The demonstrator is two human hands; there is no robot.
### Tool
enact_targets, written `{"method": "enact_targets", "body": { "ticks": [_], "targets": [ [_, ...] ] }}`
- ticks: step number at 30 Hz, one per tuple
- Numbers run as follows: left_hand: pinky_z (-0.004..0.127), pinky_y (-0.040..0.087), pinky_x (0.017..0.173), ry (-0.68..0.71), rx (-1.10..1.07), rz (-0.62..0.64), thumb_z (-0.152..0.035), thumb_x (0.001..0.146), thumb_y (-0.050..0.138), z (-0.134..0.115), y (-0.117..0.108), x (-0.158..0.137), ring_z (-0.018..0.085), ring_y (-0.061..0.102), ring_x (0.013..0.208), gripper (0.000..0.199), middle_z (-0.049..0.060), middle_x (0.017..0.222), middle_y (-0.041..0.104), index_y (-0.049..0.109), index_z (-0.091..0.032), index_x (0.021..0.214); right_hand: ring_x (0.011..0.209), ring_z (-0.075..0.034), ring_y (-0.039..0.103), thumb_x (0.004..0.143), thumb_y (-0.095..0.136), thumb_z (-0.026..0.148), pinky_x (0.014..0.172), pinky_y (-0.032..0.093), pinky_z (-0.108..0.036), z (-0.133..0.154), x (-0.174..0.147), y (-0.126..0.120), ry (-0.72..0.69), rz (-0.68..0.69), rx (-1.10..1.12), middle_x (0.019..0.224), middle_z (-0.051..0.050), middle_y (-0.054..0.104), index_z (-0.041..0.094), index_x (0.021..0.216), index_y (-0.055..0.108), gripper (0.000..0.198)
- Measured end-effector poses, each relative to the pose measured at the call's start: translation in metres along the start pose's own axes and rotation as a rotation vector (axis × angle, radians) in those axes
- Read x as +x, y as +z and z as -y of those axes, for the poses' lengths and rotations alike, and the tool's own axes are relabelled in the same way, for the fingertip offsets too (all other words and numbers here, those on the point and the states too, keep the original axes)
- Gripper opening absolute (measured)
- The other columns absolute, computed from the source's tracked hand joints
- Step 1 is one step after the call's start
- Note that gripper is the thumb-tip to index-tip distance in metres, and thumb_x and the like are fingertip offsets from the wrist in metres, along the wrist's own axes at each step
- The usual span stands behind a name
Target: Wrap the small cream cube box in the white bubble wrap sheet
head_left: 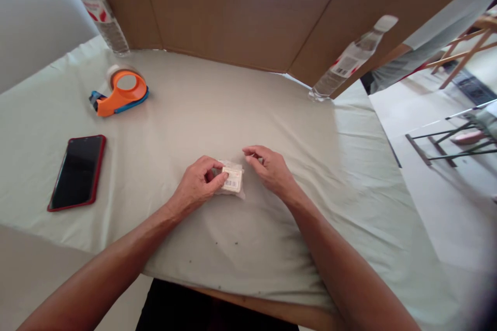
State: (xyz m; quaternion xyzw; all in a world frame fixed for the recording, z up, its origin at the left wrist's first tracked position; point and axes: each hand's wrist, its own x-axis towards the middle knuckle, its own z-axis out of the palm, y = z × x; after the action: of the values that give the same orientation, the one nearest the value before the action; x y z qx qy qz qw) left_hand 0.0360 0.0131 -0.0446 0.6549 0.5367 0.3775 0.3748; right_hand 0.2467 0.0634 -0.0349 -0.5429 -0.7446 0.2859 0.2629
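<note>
A small pale package (233, 180) in clear plastic wrap, with a barcode label on top, lies on the cloth-covered table (217, 114). My left hand (202, 178) grips its left side, the thumb resting on the top face. To the right of the package, a short gap away, is my right hand (269, 168). Its fingers are bent, with thumb and index finger close together. Whether anything small sits between those fingertips is too unclear to make out.
An orange and blue tape dispenser (124, 90) and a red-cased phone (77, 173) lie at the left. Water bottles stand at the back left (103, 13) and back right (349, 64), against a tall cardboard panel (233, 10). A folding stool (454, 139) is on the floor at right.
</note>
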Motion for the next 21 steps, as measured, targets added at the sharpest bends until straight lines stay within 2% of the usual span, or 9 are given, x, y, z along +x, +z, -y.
{"method": "enact_targets", "body": {
  "ticks": [4, 8, 12, 15, 19, 21],
  "targets": [
    [0.024, 0.041, 0.059, -0.004, 0.001, 0.005, -0.032, 0.083, 0.061, -0.001, 0.000, 0.001, 0.009, 0.050, 0.060, 0.018, 0.000, 0.085, 0.062, 0.069, -0.019, 0.093, 0.090, -0.021, 0.066, 0.083, 0.057, 0.014, 0.083, 0.046, -0.034, 0.011, 0.028, -0.002, -0.022, 0.191, -0.186, 0.105, -0.008, 0.076, 0.019, 0.103, 0.073, 0.026],
    [0.024, 0.040, 0.058, 0.000, 0.007, 0.009, -0.033, 0.083, 0.061, -0.001, 0.000, 0.001, 0.009, 0.049, 0.059, 0.017, 0.000, 0.083, 0.062, 0.069, -0.020, 0.091, 0.074, -0.016, 0.061, 0.077, 0.062, 0.011, 0.069, 0.041, -0.027, 0.023, 0.046, 0.001, -0.067, 0.380, -0.260, 0.083, -0.003, 0.073, 0.020, 0.093, 0.072, 0.020],
    [0.023, 0.040, 0.057, 0.004, 0.012, 0.007, -0.032, 0.084, 0.061, 0.000, 0.000, 0.000, 0.009, 0.048, 0.058, 0.017, 0.001, 0.086, 0.062, 0.069, -0.020, 0.092, 0.065, -0.013, 0.052, 0.072, 0.061, 0.008, 0.061, 0.034, -0.025, 0.028, 0.052, -0.002, -0.078, 0.457, -0.262, 0.075, 0.000, 0.066, 0.020, 0.073, 0.065, 0.012],
    [0.023, 0.040, 0.057, 0.003, 0.015, 0.015, -0.032, 0.084, 0.062, -0.001, 0.000, -0.001, 0.009, 0.049, 0.059, 0.016, 0.000, 0.085, 0.062, 0.069, -0.020, 0.092, 0.066, -0.012, 0.050, 0.070, 0.058, 0.009, 0.062, 0.034, -0.024, 0.026, 0.050, -0.006, -0.093, 0.453, -0.131, 0.075, 0.000, 0.063, 0.019, 0.069, 0.062, 0.011],
    [0.024, 0.041, 0.058, -0.023, 0.018, 0.019, -0.031, 0.084, 0.063, -0.002, -0.001, -0.002, 0.009, 0.050, 0.060, 0.015, 0.000, 0.084, 0.061, 0.069, -0.020, 0.092, 0.062, -0.011, 0.047, 0.072, 0.060, 0.020, 0.060, 0.035, -0.024, 0.020, 0.044, -0.007, -0.030, 0.473, 0.228, 0.064, 0.004, 0.056, 0.019, 0.070, 0.061, 0.003],
    [0.024, 0.041, 0.057, -0.047, 0.017, 0.024, -0.032, 0.083, 0.063, -0.003, -0.001, -0.002, 0.009, 0.050, 0.060, 0.016, 0.000, 0.082, 0.061, 0.068, -0.020, 0.092, 0.062, -0.011, 0.047, 0.071, 0.063, 0.026, 0.060, 0.036, -0.025, 0.017, 0.041, -0.006, 0.016, 0.451, 0.373, 0.064, 0.004, 0.057, 0.018, 0.071, 0.062, 0.008]
  ]
}}
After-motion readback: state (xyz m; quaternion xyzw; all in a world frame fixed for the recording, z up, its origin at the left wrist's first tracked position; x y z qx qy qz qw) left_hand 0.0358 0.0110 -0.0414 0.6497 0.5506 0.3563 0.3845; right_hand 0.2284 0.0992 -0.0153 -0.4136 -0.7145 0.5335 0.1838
